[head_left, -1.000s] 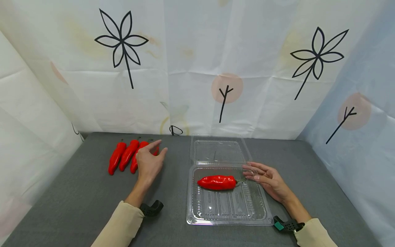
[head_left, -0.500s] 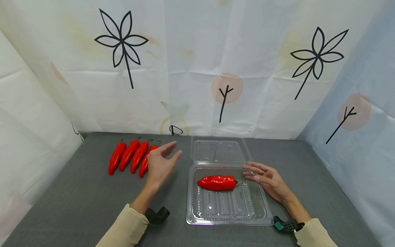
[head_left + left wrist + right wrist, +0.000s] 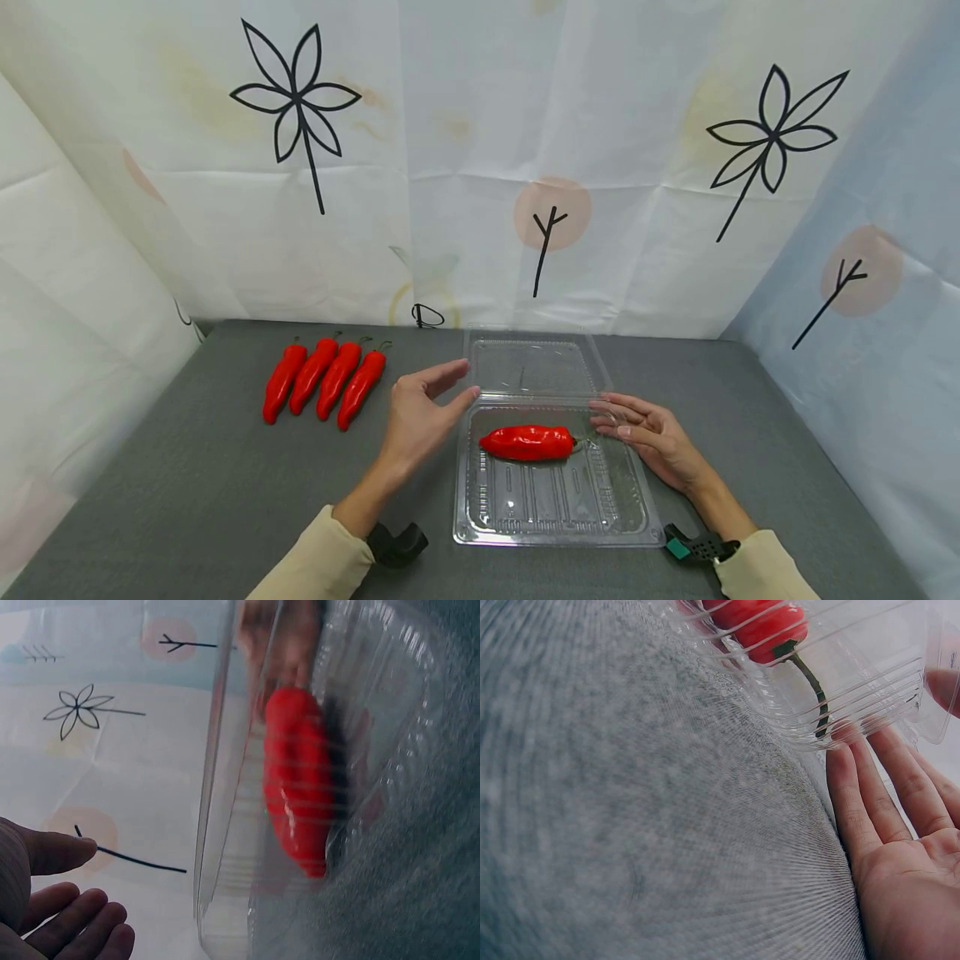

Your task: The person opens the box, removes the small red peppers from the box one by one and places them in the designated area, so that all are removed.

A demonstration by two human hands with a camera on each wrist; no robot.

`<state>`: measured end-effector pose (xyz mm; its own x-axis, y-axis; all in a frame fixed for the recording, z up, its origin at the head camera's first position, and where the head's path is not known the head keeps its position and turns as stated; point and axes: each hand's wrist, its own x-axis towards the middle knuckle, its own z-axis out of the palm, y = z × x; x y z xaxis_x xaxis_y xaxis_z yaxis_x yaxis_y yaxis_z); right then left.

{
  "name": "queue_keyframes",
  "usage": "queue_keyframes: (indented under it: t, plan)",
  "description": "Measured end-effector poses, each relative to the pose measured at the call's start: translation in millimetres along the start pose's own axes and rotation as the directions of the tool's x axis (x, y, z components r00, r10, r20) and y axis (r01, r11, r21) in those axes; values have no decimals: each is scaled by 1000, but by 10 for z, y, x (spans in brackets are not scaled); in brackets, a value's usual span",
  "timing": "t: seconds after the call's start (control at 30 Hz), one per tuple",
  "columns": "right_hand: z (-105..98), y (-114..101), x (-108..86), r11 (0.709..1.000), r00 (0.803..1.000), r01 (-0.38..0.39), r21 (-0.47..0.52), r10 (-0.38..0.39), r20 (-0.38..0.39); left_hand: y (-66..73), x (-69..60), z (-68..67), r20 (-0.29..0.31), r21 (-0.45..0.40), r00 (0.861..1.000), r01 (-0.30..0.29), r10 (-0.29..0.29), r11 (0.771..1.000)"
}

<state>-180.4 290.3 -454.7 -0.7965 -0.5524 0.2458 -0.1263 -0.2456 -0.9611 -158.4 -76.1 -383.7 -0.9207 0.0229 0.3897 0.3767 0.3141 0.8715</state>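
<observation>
A clear plastic clamshell container [image 3: 555,533] lies with its lid [image 3: 528,367] folded back. Inside its base is one red chili pepper [image 3: 528,443], placed sideways with its green stem toward the right. My left hand [image 3: 422,421] hovers by the container's left side, thumb and fingers apart, holding nothing. In the left wrist view its fingers [image 3: 82,922] are spread in front of the backdrop. My right hand [image 3: 656,437] touches the container's right wall with straight fingers [image 3: 911,784]. Through the plastic the pepper's stem [image 3: 814,686] shows near those fingertips.
Several red peppers [image 3: 324,379] lie side by side at the back left of the grey table [image 3: 187,475]. A white patterned cloth [image 3: 465,167] hangs behind, with more cloth at both sides. Each wrist wears a dark band.
My left hand has moved right, away from the row of peppers to the container's left edge, uncovering the rightmost pepper. My right hand and the container have stayed put.
</observation>
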Motion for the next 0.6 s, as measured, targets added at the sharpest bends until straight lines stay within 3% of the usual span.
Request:
queue_keyframes:
  t: [0.27, 0.43, 0.6]
  plan:
    - [-8, 12, 0, 1000, 1000, 2, -2, -2, 0, 57, -114, 173, 145, -69, 989, 12, -1, 998]
    - [-18, 11, 1, 1000, 1000, 7, -12, -7, 3, 50, -176, 278, 256, -100, 967, 19, 7, 995]
    - [-10, 1, -1, 1000, 1000, 0, -11, 0, -2, 38, -209, 373, 342, -30, 940, 0, 11, 1000]
